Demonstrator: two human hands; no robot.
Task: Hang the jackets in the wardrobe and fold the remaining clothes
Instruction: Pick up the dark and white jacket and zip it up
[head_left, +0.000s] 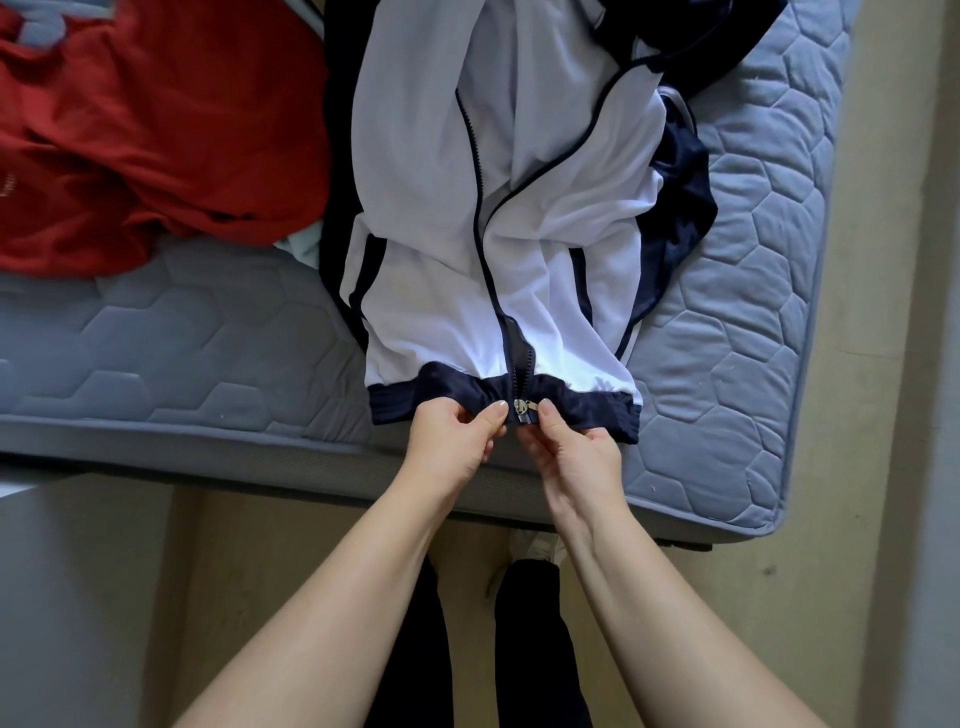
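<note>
A grey-blue mattress (727, 291), quilted in a hexagon pattern, stretches across the upper frame, its rounded corner reaching toward the lower right. A dark bed base (78, 466) shows beneath its near edge. Pale beige flooring (291, 571) lies below and along the right side, while a white surface (62, 597), its nature unclear, fills the lower left corner.

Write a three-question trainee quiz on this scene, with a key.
1. True or false: the jacket is zipped closed to the top.
2. Where does the red garment lie? A) on the floor B) on the mattress, left of the jacket C) over the jacket
3. Fill in: left hand and right hand pinch the jacket's navy ____.
Key: 1 false; 2 B; 3 hem.
</note>
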